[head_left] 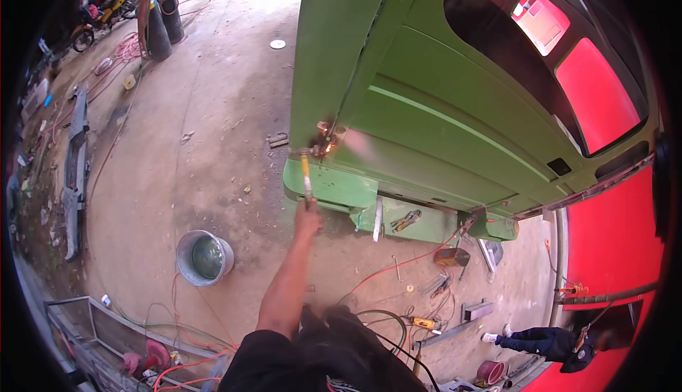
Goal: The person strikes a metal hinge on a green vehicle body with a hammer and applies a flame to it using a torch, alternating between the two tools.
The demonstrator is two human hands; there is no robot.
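My left hand (307,216) is closed around a hammer (306,169) with a yellow handle, reaching out in front of me. The hammer's head is beside the lower corner of a green vehicle body (440,108). Just to the right of the head, a scorched spot (327,140) on the panel glows orange, with small flames and a pale hazy patch beside it. Below the hammer lies the light green bumper corner (334,184). My right hand does not show.
A metal bucket (205,258) stands on the concrete at left. Pliers (407,220) lie on the green ledge. Hoses (398,271) and a yellow power tool (424,322) are on the floor at right. Gas cylinders (156,33) stand far left; another person (543,341) stands at lower right.
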